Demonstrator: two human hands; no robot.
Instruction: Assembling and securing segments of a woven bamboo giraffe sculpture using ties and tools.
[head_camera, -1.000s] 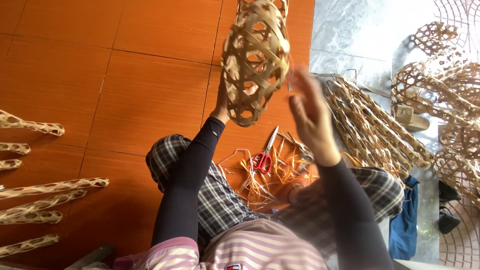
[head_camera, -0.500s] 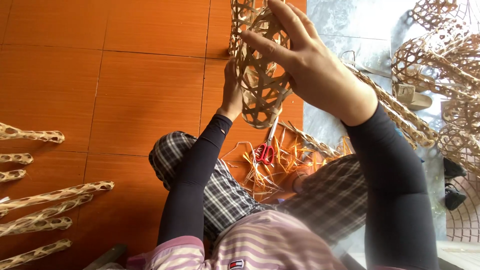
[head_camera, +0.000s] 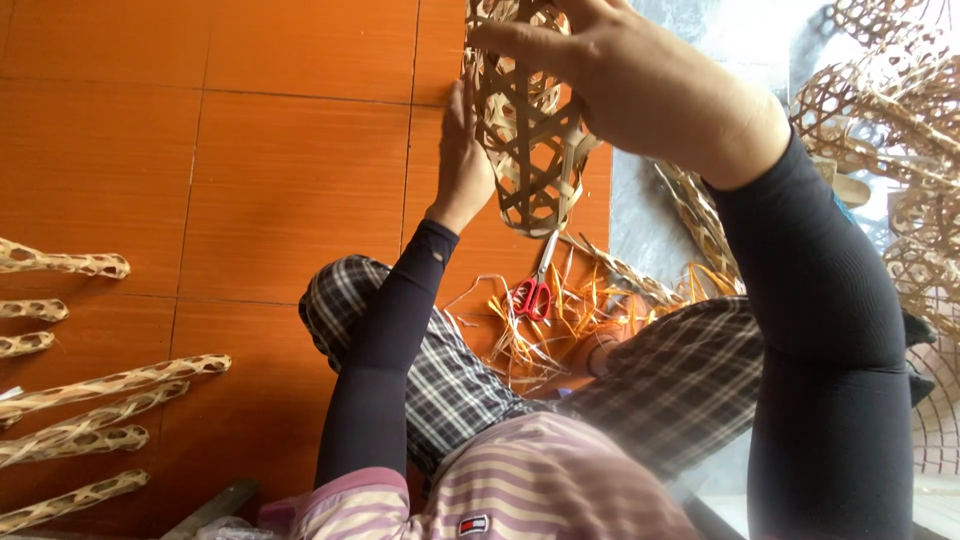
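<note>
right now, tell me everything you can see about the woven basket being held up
The woven basket is an open-weave piece of pale tan strips, like bamboo, with large gaps between the crossings. It is held in the air above the orange floor tiles, its rounded end pointing towards the person's lap. The left hand holds its side; the right hand grips its top.

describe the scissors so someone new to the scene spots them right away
Start at the orange tiled floor, then go to the pile of bamboo offcuts between the seated person's checked knees. The scissors lie on that pile, just below the woven basket held in both hands. Their red handles are the only red thing among the pale strips.
</note>
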